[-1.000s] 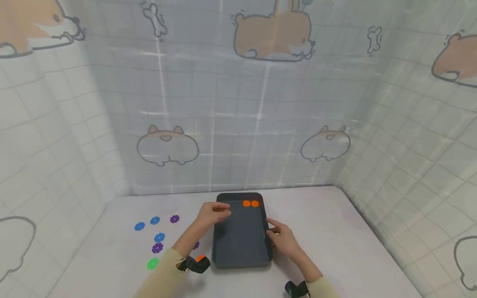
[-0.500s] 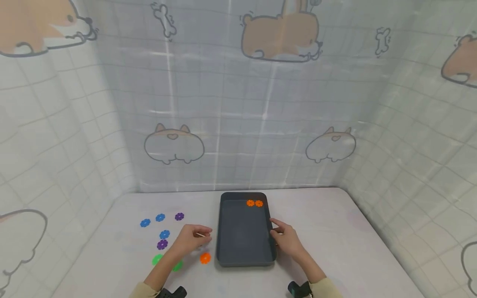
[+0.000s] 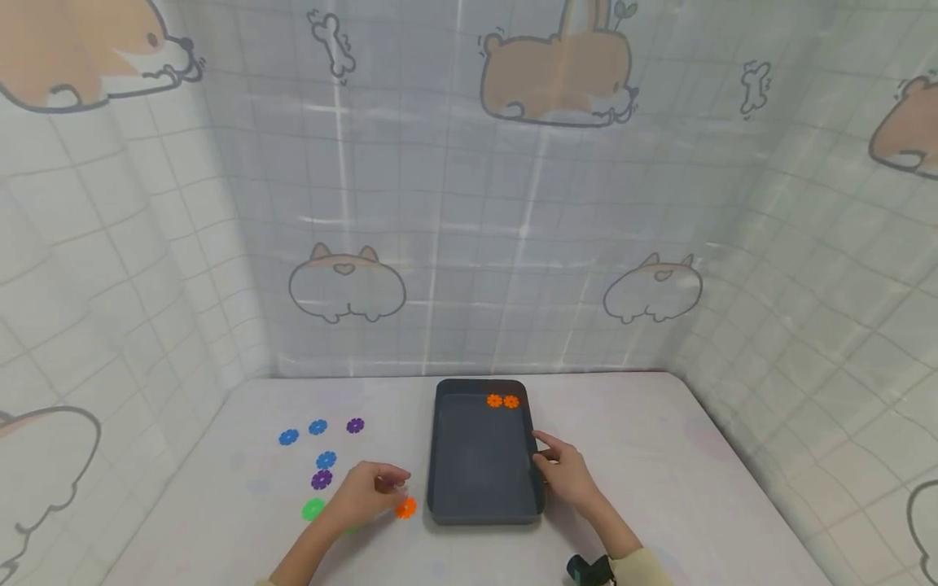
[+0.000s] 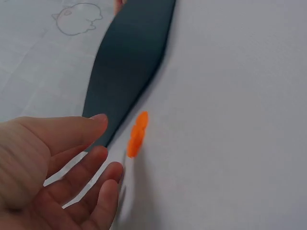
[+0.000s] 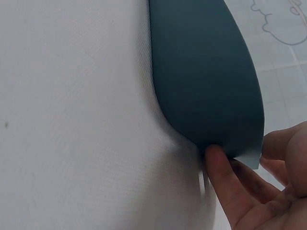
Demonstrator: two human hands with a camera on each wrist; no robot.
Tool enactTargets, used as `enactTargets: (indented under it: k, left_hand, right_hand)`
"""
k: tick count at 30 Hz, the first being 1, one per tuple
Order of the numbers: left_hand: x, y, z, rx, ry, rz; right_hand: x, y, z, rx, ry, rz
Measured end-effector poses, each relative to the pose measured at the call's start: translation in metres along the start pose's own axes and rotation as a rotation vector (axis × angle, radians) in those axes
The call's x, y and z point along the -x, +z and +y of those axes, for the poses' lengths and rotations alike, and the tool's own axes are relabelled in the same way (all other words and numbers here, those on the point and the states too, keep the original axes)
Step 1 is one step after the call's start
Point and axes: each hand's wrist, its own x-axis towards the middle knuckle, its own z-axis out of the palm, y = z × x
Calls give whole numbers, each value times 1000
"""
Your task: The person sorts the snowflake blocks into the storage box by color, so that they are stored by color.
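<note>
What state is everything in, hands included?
Dark grey rectangular tray, upright on white table
Two orange flower-shaped discs, inside the tray
Third orange disc, on the table
Left hand, empty, beside that disc
Right hand, holding the tray's side
Three blue flower-shaped discs, on the table
Two purple flower-shaped discs, likewise
Round green disc, likewise; another mostly hidden

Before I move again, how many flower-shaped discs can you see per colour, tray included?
Blue discs: 3
Purple discs: 2
Green discs: 2, one mostly hidden
Orange discs: 3, two in the tray
Total visible: 10; the left hand may hide more
</note>
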Motion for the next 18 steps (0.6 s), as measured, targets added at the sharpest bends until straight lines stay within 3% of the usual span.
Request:
enactTargets:
  k: [7,18]
  left_hand:
    - [3,2,-5,-18,-4,-15]
    - [2,5,-7,-151,7,-38]
  right_hand:
    - [0,1,2,1,2,0]
    - [-1,1,1,-13,10,12]
